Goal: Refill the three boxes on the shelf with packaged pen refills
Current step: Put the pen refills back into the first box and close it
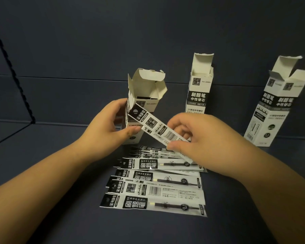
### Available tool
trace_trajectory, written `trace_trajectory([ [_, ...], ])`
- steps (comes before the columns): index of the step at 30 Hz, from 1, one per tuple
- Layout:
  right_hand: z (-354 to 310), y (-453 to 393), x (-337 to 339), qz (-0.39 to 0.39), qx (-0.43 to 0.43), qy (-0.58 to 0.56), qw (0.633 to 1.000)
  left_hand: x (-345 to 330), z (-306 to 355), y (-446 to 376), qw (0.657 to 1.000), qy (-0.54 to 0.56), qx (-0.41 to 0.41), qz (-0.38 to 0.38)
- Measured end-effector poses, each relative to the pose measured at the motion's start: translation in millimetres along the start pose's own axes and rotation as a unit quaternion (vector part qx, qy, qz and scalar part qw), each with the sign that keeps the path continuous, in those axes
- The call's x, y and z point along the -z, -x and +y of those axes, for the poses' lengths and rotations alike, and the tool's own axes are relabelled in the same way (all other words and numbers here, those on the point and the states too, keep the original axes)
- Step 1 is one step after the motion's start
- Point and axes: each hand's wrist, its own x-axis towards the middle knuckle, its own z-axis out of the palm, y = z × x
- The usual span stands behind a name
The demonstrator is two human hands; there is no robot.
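Left hand (106, 124) is gripping the left box (141, 110) round its side, thumb at the front lower part, fingers wrapped behind, holding it upright on the dark shelf (60, 173). Top flaps of that box are standing open, and dark ends of packets are showing inside near the mouth. Right hand (197, 136) is pinching one refill packet (157, 127) at its lower end, thumb underneath and fingers curled on top. The packet is sitting tilted, black header end pointing up-left and lying across the front face of the left box, below the opening, barcode side facing the camera. Middle box (199, 90) is standing upright against the back wall, lid flap up, well apart from the hands. Right box (271, 106) is standing near the right edge, leaning in the wide-angle view, flaps open too. Can't tell from here whether either of those two has anything inside. A loose pile of refill packets (157, 189) is lying flat on the shelf just in front of the left box, fanned and overlapping, header ends to the left, some showing the printed front with the refill visible, some showing the barcode back. Right wrist is covering the far right ends of the upper packets in the pile.
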Motion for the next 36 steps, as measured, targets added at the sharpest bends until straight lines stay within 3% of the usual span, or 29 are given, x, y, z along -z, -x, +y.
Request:
trace_trajectory([
  [5,1.2,2.0,1.4,-0.001,0.024,-0.007,1.0,0.3,2.4,-0.2,1.0,0.002,0.01,0.005],
  [11,-3.2,3.9,2.7,-0.059,0.045,-0.059,0.995,0.1,0.3,-0.7,1.0,0.009,0.012,0.007],
  [19,-4.5,3.3,7.2,-0.061,0.003,-0.154,0.986,0.6,-3.8,-1.4,1.0,0.006,0.013,0.006],
  [26,-4.5,4.3,9.2,-0.075,-0.032,-0.279,0.957,1.3,-4.9,-1.4,1.0,0.015,0.014,0.002],
  [32,-3.7,3.4,11.3,-0.055,-0.061,-0.337,0.938,1.8,-6.0,-2.1,1.0,0.008,0.012,-0.002],
  [36,-1.4,2.3,10.2,-0.002,-0.058,-0.349,0.935,1.8,-4.5,-1.6,1.0,-0.001,0.012,-0.003],
])
